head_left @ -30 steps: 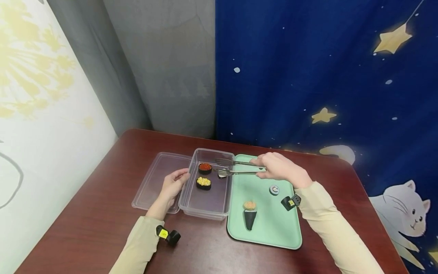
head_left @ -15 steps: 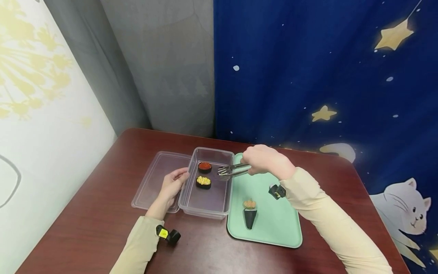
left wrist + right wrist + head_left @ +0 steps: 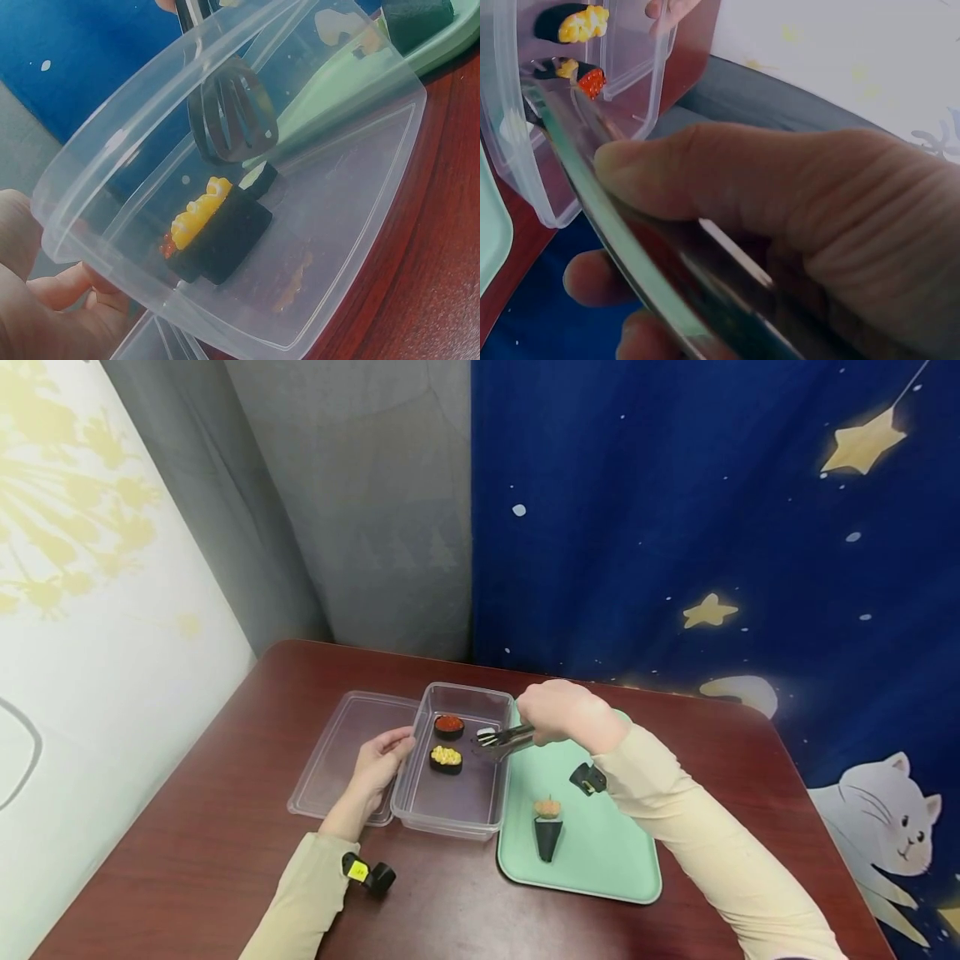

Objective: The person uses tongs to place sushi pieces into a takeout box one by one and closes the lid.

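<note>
Right hand gripping tongs, tips by white-topped sushi piece near right edge of clear box! Left hand pinching left rim. Danger: sideways tong swing could clip wall.

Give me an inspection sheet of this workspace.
Surface: red-brown table.
Job's things: clear box with red sushi, yellow sushi and a white-topped piece; lid flat to its left; green tray to its right, bearing a dark cone; tongs reaching into the box, tips close to the white-topped piece, contact unclear.
Clutter: nothing seen.
Grippers: left hand holds the box's left rim; right hand grips the tongs; a camera on each wrist.
Cables: nothing seen.
Surroundings: blue curtain with stars and a cat, grey curtain, white wall with yellow pattern.
</note>
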The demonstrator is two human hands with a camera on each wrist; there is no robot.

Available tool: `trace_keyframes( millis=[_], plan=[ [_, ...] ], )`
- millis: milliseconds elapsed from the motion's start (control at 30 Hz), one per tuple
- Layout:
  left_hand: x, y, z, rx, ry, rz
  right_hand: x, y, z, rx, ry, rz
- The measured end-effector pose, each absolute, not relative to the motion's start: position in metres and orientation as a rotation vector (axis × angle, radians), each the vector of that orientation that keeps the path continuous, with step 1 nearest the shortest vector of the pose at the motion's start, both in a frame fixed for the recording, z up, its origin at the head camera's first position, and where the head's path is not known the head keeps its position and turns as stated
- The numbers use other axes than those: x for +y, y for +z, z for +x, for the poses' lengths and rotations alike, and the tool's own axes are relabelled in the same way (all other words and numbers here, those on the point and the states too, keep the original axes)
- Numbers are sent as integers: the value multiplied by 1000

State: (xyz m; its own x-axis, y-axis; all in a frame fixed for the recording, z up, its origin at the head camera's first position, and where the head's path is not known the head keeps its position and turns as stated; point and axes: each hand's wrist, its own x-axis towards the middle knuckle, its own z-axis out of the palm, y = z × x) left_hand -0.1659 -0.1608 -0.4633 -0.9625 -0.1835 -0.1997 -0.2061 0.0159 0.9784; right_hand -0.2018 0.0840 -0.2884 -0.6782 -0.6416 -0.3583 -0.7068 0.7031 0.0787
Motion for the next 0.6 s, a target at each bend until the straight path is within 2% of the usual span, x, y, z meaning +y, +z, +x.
trace_keyframes(
  millis=[600],
  plan=[
    [-161,-461,-164,2210,2156,-439,76,-300,-207,2667,366,-1013]
  ],
)
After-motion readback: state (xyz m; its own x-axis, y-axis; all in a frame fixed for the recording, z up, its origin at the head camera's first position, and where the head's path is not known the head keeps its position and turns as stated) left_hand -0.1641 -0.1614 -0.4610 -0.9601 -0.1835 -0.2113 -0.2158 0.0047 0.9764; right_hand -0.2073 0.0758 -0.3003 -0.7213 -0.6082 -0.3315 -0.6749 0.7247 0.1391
